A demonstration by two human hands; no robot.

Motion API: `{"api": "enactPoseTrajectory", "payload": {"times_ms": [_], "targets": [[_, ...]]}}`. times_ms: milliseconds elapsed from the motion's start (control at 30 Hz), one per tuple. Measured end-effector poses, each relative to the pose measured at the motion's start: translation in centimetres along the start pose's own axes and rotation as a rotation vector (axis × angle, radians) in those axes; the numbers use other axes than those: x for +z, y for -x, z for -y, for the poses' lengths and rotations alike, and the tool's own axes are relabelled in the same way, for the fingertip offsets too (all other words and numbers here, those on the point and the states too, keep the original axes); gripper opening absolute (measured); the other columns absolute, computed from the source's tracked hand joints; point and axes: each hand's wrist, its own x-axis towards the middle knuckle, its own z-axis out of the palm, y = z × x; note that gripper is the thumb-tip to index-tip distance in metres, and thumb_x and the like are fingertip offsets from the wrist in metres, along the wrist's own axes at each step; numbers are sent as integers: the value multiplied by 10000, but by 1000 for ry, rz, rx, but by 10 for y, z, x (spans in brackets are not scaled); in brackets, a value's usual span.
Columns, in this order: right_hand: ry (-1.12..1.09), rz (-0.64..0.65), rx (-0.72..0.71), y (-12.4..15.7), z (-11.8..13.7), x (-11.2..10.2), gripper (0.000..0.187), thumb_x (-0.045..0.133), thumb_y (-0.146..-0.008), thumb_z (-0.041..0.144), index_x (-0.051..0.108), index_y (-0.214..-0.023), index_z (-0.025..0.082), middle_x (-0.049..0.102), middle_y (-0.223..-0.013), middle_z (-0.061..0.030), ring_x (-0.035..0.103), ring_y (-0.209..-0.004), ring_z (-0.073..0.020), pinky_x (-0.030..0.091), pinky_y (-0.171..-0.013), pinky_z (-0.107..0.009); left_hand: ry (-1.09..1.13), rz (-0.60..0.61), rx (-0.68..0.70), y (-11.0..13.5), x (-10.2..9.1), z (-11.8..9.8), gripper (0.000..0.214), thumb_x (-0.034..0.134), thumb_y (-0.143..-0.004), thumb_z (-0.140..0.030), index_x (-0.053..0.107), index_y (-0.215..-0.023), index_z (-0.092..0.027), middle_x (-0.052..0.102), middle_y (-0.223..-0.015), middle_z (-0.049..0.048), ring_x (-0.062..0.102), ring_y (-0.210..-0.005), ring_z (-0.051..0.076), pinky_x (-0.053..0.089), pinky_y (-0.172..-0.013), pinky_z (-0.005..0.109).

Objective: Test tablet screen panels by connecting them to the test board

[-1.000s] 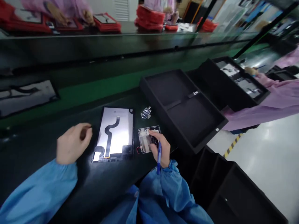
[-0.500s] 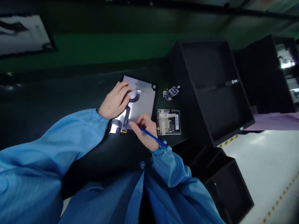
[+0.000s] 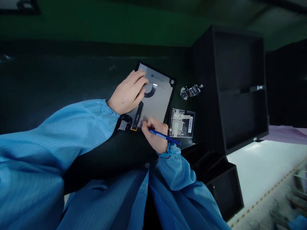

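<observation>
My right hand (image 3: pixel 155 133) is closed around a blue pen (image 3: pixel 165 136), its tip down at the lower edge of a display panel (image 3: pixel 157 105). The panel lies on the dark bench with its silvery back up, turned at an angle. Over its left part rests my left hand (image 3: pixel 130 91), fingers spread and flat, holding nothing. A black flex cable (image 3: pixel 137 115) with an orange end runs along the panel between my hands. Just right of the panel lies a circuit board (image 3: pixel 181 123) with pale tape strips and a barcode label.
A small shiny part with a flex (image 3: pixel 191 91) lies above the board. A large black divided tray (image 3: pixel 241 92) stands at the right, with another black box (image 3: pixel 225 191) below it. Purple cloth (image 3: pixel 285 134) shows at the far right.
The whole view has shifted and tilted, so the bench items sit further right. My right hand still grips the pen at the panel's lower edge; my left hand stays on the panel.
</observation>
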Motion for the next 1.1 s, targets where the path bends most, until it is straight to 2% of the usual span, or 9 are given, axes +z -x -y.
{"api": "enactPoseTrajectory", "payload": {"times_ms": [167,300,367,467,600,800,867,1000,1100], "targets": [[-137,-89,58,2,-4,-3,374,603,-864,190,330,-609,209,301,-518,95,312,-442,-46,304,-463,-193,-16,-31,23,0,1,2,328,346,-988,-211,593,-1199,-160,553,-1399,139,463,-1381,245,285,-1228,430],[-307,-121,137,-14,-6,-29,235,709,-863,319,521,-760,223,564,-640,60,544,-539,-87,433,-501,-209,6,-63,5,2,0,-1,348,336,-989,-199,640,-1154,-165,618,-1346,101,545,-1304,246,373,-1173,428],[-313,-76,127,-31,-9,-44,139,636,-925,360,584,-920,232,649,-749,27,606,-588,-109,475,-504,-228,-4,-70,-24,3,-1,-3,348,350,-985,-205,657,-1146,-177,655,-1300,83,597,-1235,253,443,-1101,419],[-265,-58,101,-65,-19,-53,188,452,-1014,364,577,-1042,228,677,-850,-15,673,-713,-145,540,-552,-263,-35,-79,-53,4,-3,-4,350,356,-983,-217,666,-1142,-190,686,-1248,74,636,-1169,257,498,-1004,397],[-147,30,-7,-98,-36,-40,91,610,-884,199,549,-947,222,676,-938,-13,683,-879,-167,563,-819,-332,-38,-77,-60,5,-1,-3,357,361,-975,-220,660,-1169,-206,689,-1253,73,650,-1146,256,507,-966,383],[-385,67,-124,-96,-26,-47,200,624,-882,212,435,-825,241,606,-861,10,636,-857,-151,531,-805,-319,85,-135,-69,0,-15,-7,345,423,-971,-282,714,-1119,-170,736,-1138,90,672,-1078,272,505,-968,412],[-449,34,-175,-86,-17,-59,247,621,-904,225,399,-798,247,587,-855,13,630,-879,-154,530,-823,-333,254,-51,-58,-5,-27,-15,361,441,-981,-333,742,-1078,-160,755,-1041,90,695,-982,259,537,-910,413],[-486,0,-250,-64,-7,-78,257,606,-934,227,397,-788,261,629,-893,11,596,-742,-140,539,-708,-334,643,304,-110,-12,-42,-44,326,534,-958,-398,748,-1115,-209,757,-872,60,711,-748,202,590,-660,339],[-411,-35,-240,-49,-9,-85,265,614,-940,320,403,-787,271,647,-907,9,591,-711,-149,549,-683,-353,713,350,-139,-13,-42,-66,270,676,-871,-386,762,-1066,-220,761,-866,52,715,-738,203,606,-642,331]]}}
